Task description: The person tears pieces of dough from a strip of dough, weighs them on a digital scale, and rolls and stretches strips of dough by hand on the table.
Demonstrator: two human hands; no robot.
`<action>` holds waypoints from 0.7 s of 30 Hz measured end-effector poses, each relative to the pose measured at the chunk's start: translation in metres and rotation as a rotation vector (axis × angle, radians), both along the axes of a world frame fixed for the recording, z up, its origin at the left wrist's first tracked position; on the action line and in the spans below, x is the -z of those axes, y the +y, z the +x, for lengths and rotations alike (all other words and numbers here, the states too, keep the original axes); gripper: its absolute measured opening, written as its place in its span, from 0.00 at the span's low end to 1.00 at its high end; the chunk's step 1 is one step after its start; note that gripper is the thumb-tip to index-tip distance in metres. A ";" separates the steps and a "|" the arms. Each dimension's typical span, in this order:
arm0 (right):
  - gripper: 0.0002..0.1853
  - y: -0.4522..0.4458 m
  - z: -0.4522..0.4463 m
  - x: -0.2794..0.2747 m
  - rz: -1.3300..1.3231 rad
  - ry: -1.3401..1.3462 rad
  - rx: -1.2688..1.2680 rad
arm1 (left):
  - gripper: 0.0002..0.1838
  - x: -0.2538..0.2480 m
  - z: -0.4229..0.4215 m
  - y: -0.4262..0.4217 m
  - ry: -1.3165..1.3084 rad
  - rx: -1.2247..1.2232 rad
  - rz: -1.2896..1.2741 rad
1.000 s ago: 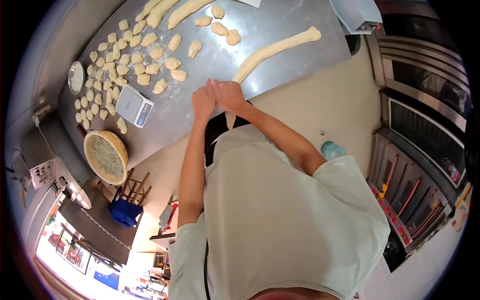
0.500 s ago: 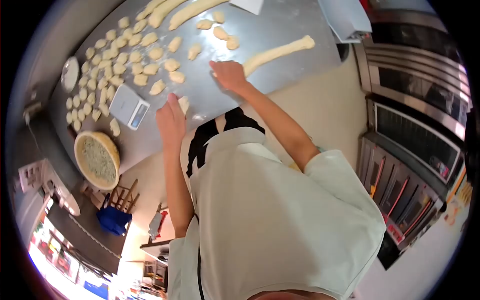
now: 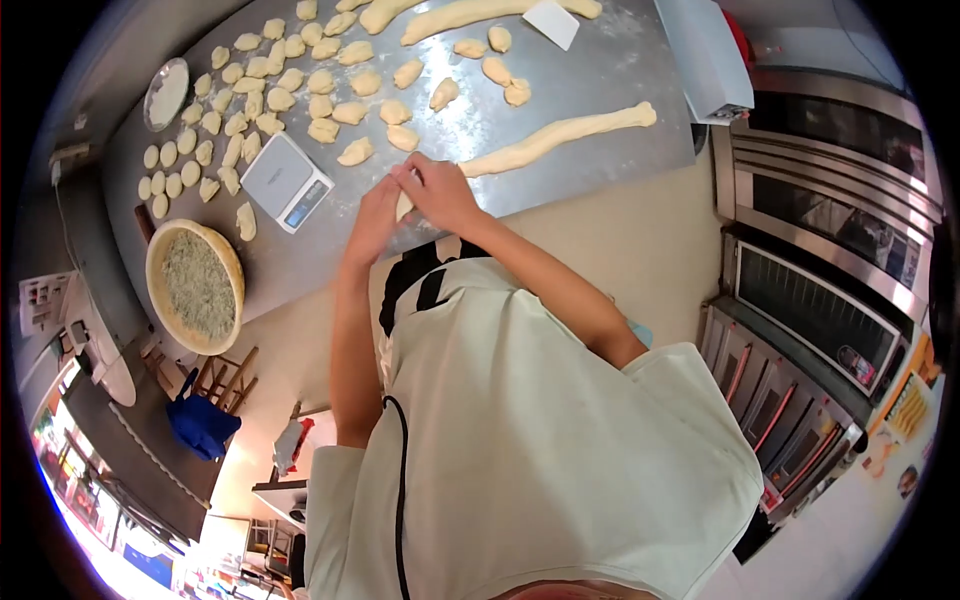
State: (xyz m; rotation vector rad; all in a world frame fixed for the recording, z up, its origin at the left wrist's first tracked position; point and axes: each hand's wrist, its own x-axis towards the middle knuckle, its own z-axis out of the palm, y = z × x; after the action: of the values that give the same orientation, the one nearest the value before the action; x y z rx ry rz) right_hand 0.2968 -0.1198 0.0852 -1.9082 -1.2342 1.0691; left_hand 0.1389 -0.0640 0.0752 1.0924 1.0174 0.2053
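Both my hands meet above the near edge of the metal table. My left hand (image 3: 374, 222) is closed around a small pale dough piece (image 3: 404, 206), which shows between the two hands. Curled fingers of my right hand (image 3: 441, 193) touch the left fingertips and press on the same piece. Beside the right hand, a long dough rope (image 3: 560, 132) lies slanting to the right; its near end is partly hidden by that hand. Left of the hands rests a white digital kitchen scale (image 3: 283, 172). Several cut dough pieces (image 3: 350, 112) lie beyond the hands.
A large bowl (image 3: 155, 285) of greenish filling stands at the left edge of the metal table (image 3: 610, 165). Farther back are a small dish of flour (image 3: 166, 95), a white scraper (image 3: 552, 23) and thicker dough ropes (image 3: 465, 18). Ovens (image 3: 815, 285) line the right side.
My right hand has moved left, off the rope's end, to meet my left hand. The left hand has come right and up, with the dough piece in it. The view has shifted slightly.
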 end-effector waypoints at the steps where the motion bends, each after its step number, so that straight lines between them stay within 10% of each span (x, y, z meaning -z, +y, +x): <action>1: 0.24 0.000 -0.007 0.010 0.075 -0.070 0.009 | 0.20 -0.001 0.010 -0.008 -0.008 -0.093 0.117; 8: 0.23 -0.005 -0.004 0.013 0.221 -0.397 -0.019 | 0.22 0.027 0.015 -0.015 0.182 -0.056 0.477; 15: 0.21 -0.022 0.028 -0.004 0.181 -0.310 0.050 | 0.20 0.015 -0.030 0.035 0.269 -0.120 0.211; 17: 0.20 -0.035 0.042 0.003 0.152 -0.276 0.083 | 0.18 0.029 -0.063 0.061 0.291 -0.279 1.015; 21: 0.21 -0.071 0.054 0.028 0.009 -0.243 0.109 | 0.17 0.070 -0.116 0.128 0.396 -0.246 1.390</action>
State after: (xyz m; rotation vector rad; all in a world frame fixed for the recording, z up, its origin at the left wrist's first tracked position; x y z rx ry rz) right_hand 0.3508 -0.1912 0.0570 -2.1203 -1.2442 0.7917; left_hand 0.0233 0.0643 0.0048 2.3096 1.3681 1.0283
